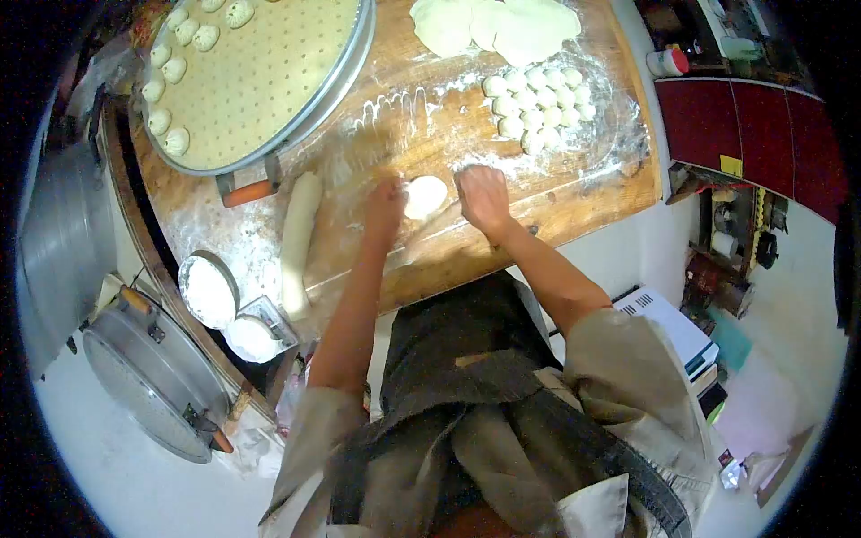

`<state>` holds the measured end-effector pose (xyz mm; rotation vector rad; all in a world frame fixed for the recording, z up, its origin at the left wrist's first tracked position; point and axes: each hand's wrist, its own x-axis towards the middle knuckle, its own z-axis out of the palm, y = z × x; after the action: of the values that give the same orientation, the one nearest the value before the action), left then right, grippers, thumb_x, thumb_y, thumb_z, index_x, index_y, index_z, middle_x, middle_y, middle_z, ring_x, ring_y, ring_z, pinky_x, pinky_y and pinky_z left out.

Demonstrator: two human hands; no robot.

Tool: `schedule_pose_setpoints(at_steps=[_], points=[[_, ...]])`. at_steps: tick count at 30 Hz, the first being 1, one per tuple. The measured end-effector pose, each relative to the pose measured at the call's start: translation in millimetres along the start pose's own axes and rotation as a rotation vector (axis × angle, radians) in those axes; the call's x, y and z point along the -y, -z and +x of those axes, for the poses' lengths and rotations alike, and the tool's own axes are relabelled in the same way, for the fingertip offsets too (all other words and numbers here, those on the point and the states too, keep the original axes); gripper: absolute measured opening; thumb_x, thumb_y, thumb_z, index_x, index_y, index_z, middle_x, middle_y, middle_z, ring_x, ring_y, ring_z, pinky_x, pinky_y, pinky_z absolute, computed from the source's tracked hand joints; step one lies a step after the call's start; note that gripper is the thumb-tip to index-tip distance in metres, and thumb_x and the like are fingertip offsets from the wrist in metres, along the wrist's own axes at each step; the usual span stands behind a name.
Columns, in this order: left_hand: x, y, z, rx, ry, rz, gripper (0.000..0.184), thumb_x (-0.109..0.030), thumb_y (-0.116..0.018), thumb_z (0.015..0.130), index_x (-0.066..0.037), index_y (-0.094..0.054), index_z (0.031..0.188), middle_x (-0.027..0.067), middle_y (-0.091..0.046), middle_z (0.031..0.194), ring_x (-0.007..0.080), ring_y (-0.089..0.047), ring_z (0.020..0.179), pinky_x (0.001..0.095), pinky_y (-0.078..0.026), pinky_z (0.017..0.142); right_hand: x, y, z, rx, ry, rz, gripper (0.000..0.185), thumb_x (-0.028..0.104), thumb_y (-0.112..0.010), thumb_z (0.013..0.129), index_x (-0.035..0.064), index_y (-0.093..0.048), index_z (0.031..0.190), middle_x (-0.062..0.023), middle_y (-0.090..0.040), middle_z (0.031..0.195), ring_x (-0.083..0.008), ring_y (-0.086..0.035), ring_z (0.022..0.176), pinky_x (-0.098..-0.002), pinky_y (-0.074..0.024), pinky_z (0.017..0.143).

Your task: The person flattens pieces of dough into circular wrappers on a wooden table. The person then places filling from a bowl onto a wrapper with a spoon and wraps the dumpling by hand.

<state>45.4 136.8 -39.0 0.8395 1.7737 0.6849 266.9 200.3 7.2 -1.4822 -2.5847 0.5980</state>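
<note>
flattened dough round (pixel 425 197) between the left hand (pixel 385 206) and the right hand (pixel 485 199)

the dough round lies on the wooden worktop (pixel 430 255), near the center of the frame. the left hand is just beside its left side, blurred; how wide its grip is, and whether it holds anything, i cannot tell. the right hand is on the other side, fingers curled in, its grip narrow; what may be inside is hidden.

a long dough log (pixel 300 235) lies left of the left hand. at the upper right of the worktop, small dough pieces (pixel 540 106) sit close together, just below wide, overlapping dough sheets (pixel 511 31). loose flour (pixel 417 106) is spread around them and across the wood.

at the upper left of the frame, a big round tray (pixel 287 76) with a dotted liner carries pleated buns (pixel 205 38) along its left and upper part; its orange handle (pixel 250 193) points toward the log. at the lower left of the worktop, a bowl of white powder (pixel 208 290) is beside a smaller white-filled container (pixel 253 339).
</note>
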Motion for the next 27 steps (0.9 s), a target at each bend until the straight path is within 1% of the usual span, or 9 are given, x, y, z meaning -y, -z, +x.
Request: schedule_pose_setpoints(at_steps=[3, 7, 10, 12, 17, 21, 23, 24, 27], points=[[-64.9, 4.1, -23.6, -0.06, -0.377, 0.256, 0.03, -0.021, -0.073, 0.087, -0.005, -0.073, 0.113, 0.0189, -0.073, 0.109, 0.0368, -0.07, 0.098, 0.0417, -0.054, 0.092, 24.9, -1.9, 58.6, -0.28, -0.164, 0.04, 0.007, 0.007, -0.063, 0.081, 0.0038, -0.062, 0.086, -0.0192, -0.062, 0.092, -0.0395, -0.064, 0.085, -0.051, -0.048, 0.073], [-50.9, -5.3, 16.1, -0.075, -0.468, 0.234, 0.029, -0.026, -0.076, 0.086, -0.006, -0.075, 0.106, 0.0177, -0.074, 0.101, 0.0385, -0.07, 0.096, 0.0437, -0.054, 0.088, 20.4, -10.2, 81.3, -0.341, -0.074, 0.06, 0.008, 0.006, -0.062, 0.082, 0.0044, -0.064, 0.089, -0.0196, -0.062, 0.092, -0.0403, -0.063, 0.081, -0.0517, -0.0475, 0.07], [-40.3, 18.0, 0.1, -0.177, -0.215, 0.121, 0.026, -0.021, -0.073, 0.088, -0.002, -0.074, 0.107, 0.0206, -0.073, 0.096, 0.0378, -0.07, 0.093, 0.0441, -0.053, 0.085, 17.7, -2.1, 31.6, -0.266, -0.076, 0.006, 0.009, 0.006, -0.061, 0.081, 0.0069, -0.064, 0.09, -0.0179, -0.064, 0.091, -0.0374, -0.062, 0.088, -0.0517, -0.0479, 0.079], [-22.6, 36.9, -10.9, -0.159, 0.008, 0.128, 0.031, -0.02, -0.07, 0.089, -0.001, -0.071, 0.114, 0.0239, -0.072, 0.102, 0.0383, -0.07, 0.095, 0.0462, -0.053, 0.085, 19.0, 18.7, 4.3, 0.244, -0.178, -0.046, 0.013, 0.007, -0.062, 0.081, 0.0069, -0.065, 0.094, -0.018, -0.065, 0.095, -0.0372, -0.063, 0.091, -0.0516, -0.0479, 0.08], [-35.6, 30.7, -12.1, -0.147, -0.445, 0.132, 0.033, -0.024, -0.07, 0.087, -0.003, -0.072, 0.113, 0.0244, -0.071, 0.109, 0.0387, -0.07, 0.099, 0.0447, -0.053, 0.087, 26.5, -6.2, 73.8, -0.273, -0.161, 0.049, 0.009, 0.007, -0.063, 0.081, 0.0066, -0.063, 0.09, -0.0179, -0.063, 0.092, -0.0395, -0.063, 0.092, -0.0527, -0.0481, 0.078], [-34.1, 28.1, 1.7, -0.113, -0.285, 0.371, 0.029, -0.024, -0.069, 0.087, -0.004, -0.075, 0.107, 0.0206, -0.074, 0.101, 0.0351, -0.071, 0.099, 0.0424, -0.054, 0.086, 25.9, 2.4, 54.6, -0.248, -0.112, 0.04, 0.005, 0.008, -0.06, 0.083, 0.0061, -0.062, 0.088, -0.0174, -0.062, 0.09, -0.0413, -0.062, 0.09, -0.0541, -0.0474, 0.076], [-8.3, 37.3, 0.7, -0.17, -0.031, 0.101, 0.026, -0.021, -0.069, 0.087, -0.004, -0.075, 0.106, 0.0198, -0.074, 0.099, 0.032, -0.072, 0.097, 0.0395, -0.054, 0.084, 23.9, 11.7, 14.2, 0.121, -0.145, -0.014, 0.005, 0.008, -0.059, 0.084, 0.006, -0.062, 0.088, -0.0181, -0.062, 0.09, -0.042, -0.062, 0.089, -0.0546, -0.0479, 0.075], [33.3, 28.4, 5.4, -0.179, -0.052, -0.276, 0.024, -0.016, -0.07, 0.086, -0.004, -0.075, 0.106, 0.0219, -0.073, 0.103, 0.0312, -0.072, 0.097, 0.0385, -0.054, 0.084, 20.0, 5.0, 14.6, 0.122, -0.148, -0.01, 0.005, 0.008, -0.059, 0.084, 0.006, -0.062, 0.088, -0.0181, -0.062, 0.09, -0.042, -0.062, 0.089, -0.0546, -0.0479, 0.075], [-26.1, 38.3, -34.0, -0.124, -0.044, -0.012, 0.024, -0.016, -0.071, 0.086, -0.003, -0.075, 0.106, 0.0216, -0.074, 0.103, 0.031, -0.072, 0.097, 0.0394, -0.054, 0.085, 17.0, -18.7, 35.1, -0.223, -0.045, 0.049, 0.007, 0.008, -0.058, 0.085, 0.0063, -0.063, 0.089, -0.0182, -0.063, 0.09, -0.0399, -0.064, 0.089, -0.0538, -0.0482, 0.073]])
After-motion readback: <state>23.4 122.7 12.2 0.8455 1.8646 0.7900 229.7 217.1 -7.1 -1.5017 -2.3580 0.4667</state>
